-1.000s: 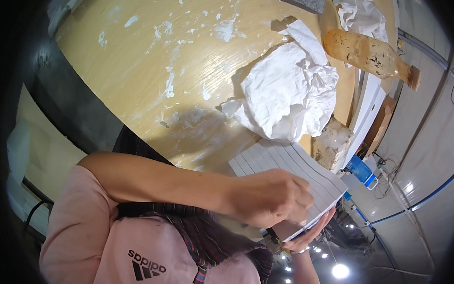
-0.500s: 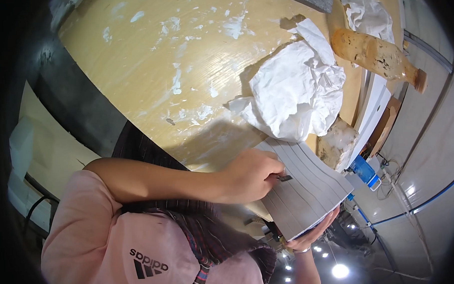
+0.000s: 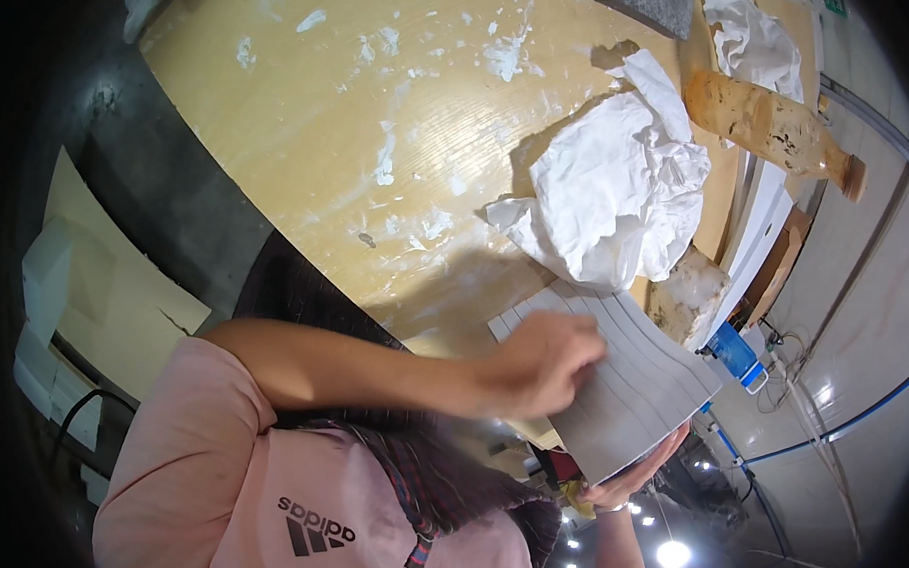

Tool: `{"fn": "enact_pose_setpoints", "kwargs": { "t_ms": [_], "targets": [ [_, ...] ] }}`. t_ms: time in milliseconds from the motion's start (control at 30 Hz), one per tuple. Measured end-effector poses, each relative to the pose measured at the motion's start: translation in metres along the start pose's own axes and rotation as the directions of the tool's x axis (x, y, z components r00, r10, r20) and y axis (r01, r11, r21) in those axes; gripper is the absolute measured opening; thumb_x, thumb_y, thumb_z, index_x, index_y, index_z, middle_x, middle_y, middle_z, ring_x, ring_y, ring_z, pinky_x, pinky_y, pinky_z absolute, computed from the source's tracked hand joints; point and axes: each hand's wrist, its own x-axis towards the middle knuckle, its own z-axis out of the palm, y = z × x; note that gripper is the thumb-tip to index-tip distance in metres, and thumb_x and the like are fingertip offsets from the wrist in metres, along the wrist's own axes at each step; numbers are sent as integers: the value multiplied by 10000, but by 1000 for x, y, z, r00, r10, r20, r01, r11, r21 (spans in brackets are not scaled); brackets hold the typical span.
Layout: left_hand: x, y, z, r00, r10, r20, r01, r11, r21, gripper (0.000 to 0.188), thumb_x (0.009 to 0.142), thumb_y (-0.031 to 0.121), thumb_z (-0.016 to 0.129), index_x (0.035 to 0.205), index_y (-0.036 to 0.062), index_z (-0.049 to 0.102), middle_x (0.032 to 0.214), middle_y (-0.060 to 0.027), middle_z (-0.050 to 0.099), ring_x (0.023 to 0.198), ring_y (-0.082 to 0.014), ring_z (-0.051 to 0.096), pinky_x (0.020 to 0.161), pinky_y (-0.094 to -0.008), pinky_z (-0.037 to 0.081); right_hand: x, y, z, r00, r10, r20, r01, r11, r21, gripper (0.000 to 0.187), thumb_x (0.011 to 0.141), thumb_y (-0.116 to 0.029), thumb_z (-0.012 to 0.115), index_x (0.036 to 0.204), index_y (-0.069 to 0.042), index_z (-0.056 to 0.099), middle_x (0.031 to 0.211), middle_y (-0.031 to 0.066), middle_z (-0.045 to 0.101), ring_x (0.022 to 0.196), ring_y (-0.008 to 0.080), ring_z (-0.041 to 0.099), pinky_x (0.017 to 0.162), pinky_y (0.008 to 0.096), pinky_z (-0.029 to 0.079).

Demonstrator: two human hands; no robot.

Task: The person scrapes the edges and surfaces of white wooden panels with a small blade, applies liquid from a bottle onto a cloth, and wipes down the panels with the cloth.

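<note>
paint-flecked wooden top, grey ribbed panel in hand

pale wooden tabletop (image 3: 349,117), spattered white, fills the upper view. beside the grey ribbed panel (image 3: 629,398), crumpled white paper (image 3: 612,193) lies just above it; a blue box (image 3: 734,354) sits at its right. left hand (image 3: 542,361) rests curled on the panel's face; right hand (image 3: 631,478) supports it from beneath, fingers spread.

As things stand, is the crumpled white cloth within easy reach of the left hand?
Probably yes: the left hand rests on the grey ribbed panel, and the crumpled white cloth lies just beyond the panel's far edge, nothing between.
</note>
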Motion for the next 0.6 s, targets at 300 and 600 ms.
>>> {"fn": "enact_pose_setpoints", "kwargs": {
  "t_ms": [300, 600],
  "targets": [
    [-6, 6, 4, 999, 43, 30, -37, 985, -167, 195, 738, -54, 622, 915, 1, 684, 838, -158, 650, 745, -331, 639, 652, -376, 500, -11, 7, -1, 999, -21, -37, 22, 1000, 11, 1197, 699, -862, 453, 1499, -21, 161, 1506, 347, 117, 1394, 502, 164, 1072, 670, 178],
    [2, 50, -146, 937, 299, -181, -173, 847, 503, 157, 755, 17, 667, 906, 42, 702, 827, -82, 653, 713, -222, 624, 593, -318, 476, -23, 10, -2, 993, 34, -114, -29, 999, 44, 1172, 680, -845, 495, 1476, -14, 273, 1489, 346, 191, 1369, 514, 223, 1070, 646, 201]
  ]
}}
